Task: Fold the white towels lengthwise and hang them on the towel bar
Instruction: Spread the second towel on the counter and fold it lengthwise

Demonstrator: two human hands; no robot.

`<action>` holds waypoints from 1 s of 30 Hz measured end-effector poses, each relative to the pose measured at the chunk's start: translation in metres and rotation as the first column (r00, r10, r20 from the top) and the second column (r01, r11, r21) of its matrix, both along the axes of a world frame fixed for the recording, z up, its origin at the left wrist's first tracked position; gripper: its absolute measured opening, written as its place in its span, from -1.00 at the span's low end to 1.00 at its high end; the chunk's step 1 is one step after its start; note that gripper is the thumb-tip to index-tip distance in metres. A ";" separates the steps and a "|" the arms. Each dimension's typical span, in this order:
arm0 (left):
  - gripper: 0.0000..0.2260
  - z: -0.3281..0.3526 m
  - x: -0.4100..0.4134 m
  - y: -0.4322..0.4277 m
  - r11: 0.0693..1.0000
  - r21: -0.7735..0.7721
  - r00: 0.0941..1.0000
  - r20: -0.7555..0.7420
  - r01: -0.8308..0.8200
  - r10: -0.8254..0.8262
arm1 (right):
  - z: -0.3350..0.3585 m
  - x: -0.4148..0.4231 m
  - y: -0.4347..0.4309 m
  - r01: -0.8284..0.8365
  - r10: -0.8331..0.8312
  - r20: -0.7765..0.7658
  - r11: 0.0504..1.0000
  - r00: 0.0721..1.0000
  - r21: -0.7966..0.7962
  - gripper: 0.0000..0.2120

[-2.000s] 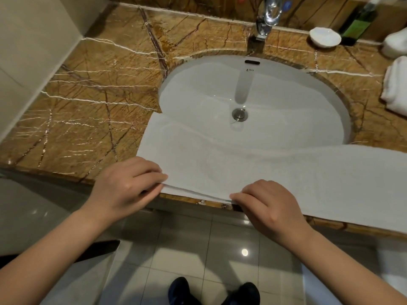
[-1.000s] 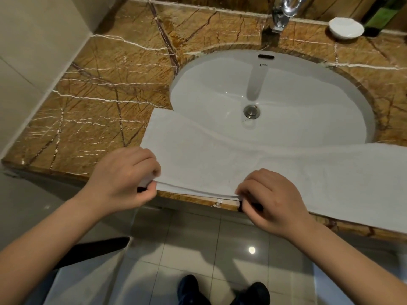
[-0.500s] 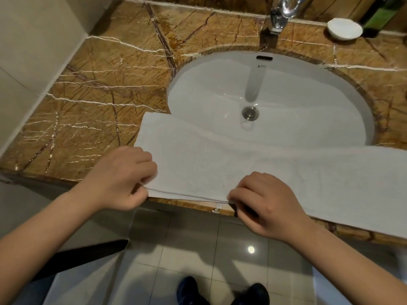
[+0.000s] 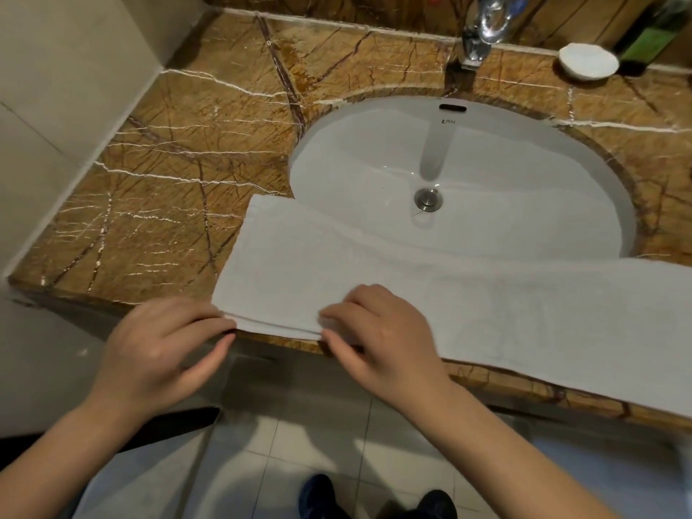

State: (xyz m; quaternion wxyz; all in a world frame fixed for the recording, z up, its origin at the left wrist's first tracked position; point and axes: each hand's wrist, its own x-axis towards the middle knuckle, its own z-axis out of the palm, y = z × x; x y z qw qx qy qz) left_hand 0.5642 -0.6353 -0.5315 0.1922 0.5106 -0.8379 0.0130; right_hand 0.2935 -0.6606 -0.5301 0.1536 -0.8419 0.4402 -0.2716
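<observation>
White towel (image 4: 374, 271), already doubled lengthwise into a long band, lying along the near edge of the marble counter (image 4: 168, 181). Its far edge sags over the rim of the sink basin (image 4: 486, 174), and its right end runs out of view. The stacked layers show at the near left corner, which slightly overhangs the counter front, probably so that a thumb can pass beneath.

The left hand (image 4: 161, 346) pinches that corner, fingers nearly straight on top and thumb below. The right hand (image 4: 385, 331) grips the same near edge just to the right, fingers curled over it and thumb tucked under. Both holds appear meant to square the layers before the band is lifted.

Compared with half a second earlier, the right hand has slid left along the edge, so the hands now sit much closer together, and the left fingers have uncurled.

Faucet (image 4: 483, 28), soap dish (image 4: 588, 61) and green bottle (image 4: 651, 39) stand at the far side. No towel bar is visible.
</observation>
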 end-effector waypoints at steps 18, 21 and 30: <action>-0.66 -0.009 0.046 -0.045 0.960 0.253 0.983 0.109 0.118 -0.149 | 0.001 0.091 -0.031 -0.034 0.037 0.006 0.964 0.999 -0.266 -0.91; -0.69 -0.006 0.046 -0.042 0.982 0.186 0.993 -0.115 0.016 0.006 | -0.015 0.096 -0.026 -0.022 -0.018 -0.202 0.981 0.979 -0.193 -0.78; -0.53 0.006 0.010 -0.086 0.937 0.349 1.000 0.002 0.006 -0.007 | -0.023 0.100 -0.019 -0.044 0.003 -0.148 0.961 0.989 -0.274 -0.67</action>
